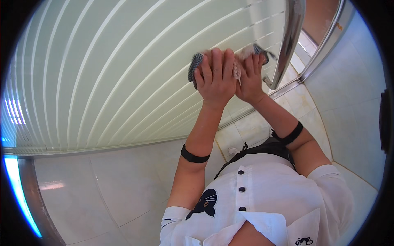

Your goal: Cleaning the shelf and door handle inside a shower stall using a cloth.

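Note:
My left hand (217, 78) lies spread over a pink and grey textured cloth (236, 69), palm toward a glass door panel (129, 77) with frosted stripes. A grey patterned edge of cloth pokes out beside its little finger. Close against it, my right hand (253, 75) also presses on cloth, with a pale pink part and a dark grey end showing past its fingertips. Whether this is one cloth or two, I cannot tell. The palms and both thumbs are mostly hidden. Just right of my right hand is a shiny metal door handle (287, 46).
A metal frame (323, 46) runs along the door's right side, beside a pale tiled wall (347, 83). Below the panel spreads a light tiled floor (123, 184). A dark object (384, 121) sits at the right rim. A brown metal edge (41, 200) stands at lower left.

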The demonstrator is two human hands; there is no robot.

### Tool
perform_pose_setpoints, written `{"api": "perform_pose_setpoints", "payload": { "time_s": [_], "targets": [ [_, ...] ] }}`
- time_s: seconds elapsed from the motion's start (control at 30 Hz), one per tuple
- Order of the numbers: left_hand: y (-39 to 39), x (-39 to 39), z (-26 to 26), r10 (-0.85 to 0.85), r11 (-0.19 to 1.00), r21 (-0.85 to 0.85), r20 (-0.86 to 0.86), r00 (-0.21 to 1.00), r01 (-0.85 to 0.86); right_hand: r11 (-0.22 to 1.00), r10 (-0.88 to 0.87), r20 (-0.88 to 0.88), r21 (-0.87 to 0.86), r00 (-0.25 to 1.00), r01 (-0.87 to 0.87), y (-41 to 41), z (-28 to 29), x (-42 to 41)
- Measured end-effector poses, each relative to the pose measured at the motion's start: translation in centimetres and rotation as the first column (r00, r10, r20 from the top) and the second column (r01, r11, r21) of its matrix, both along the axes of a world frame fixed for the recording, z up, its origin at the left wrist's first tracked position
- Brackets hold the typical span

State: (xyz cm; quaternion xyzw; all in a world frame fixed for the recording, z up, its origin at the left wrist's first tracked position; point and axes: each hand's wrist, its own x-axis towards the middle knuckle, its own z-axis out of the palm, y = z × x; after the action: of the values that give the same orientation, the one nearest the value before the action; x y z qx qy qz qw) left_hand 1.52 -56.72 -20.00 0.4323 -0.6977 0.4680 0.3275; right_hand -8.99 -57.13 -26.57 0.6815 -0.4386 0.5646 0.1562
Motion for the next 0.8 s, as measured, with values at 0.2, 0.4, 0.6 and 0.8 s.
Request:
{"api": "perform_pose_setpoints", "payload": {
  "time_s": [0.2,0.4,0.6,0.8],
  "targets": [
    [1.9,3.0,-12.6,-0.131,0.934,0.351,0.187,0.974,0.058,0.89,0.118,-0.139,0.454,0.983,-0.043,3.7,-11.4,-0.5],
    [2.2,2.4,-13.6,-0.209,0.85,0.522,0.209,0.955,0.072,0.88,0.143,-0.079,0.466,0.987,-0.09,4.3,-11.1,-2.1],
    [0.0,-2.6,-1.2,-0.217,0.949,0.246,0.058,0.975,0.196,0.949,0.067,0.269,0.281,0.961,-0.145,0.8,-0.2,-3.3],
    [-1.0,-2.6,-2.1,-0.329,0.941,0.077,-0.017,0.944,0.329,0.965,-0.025,0.293,0.257,0.956,-0.054,0.0,-1.7,-3.2]
  ]
}}
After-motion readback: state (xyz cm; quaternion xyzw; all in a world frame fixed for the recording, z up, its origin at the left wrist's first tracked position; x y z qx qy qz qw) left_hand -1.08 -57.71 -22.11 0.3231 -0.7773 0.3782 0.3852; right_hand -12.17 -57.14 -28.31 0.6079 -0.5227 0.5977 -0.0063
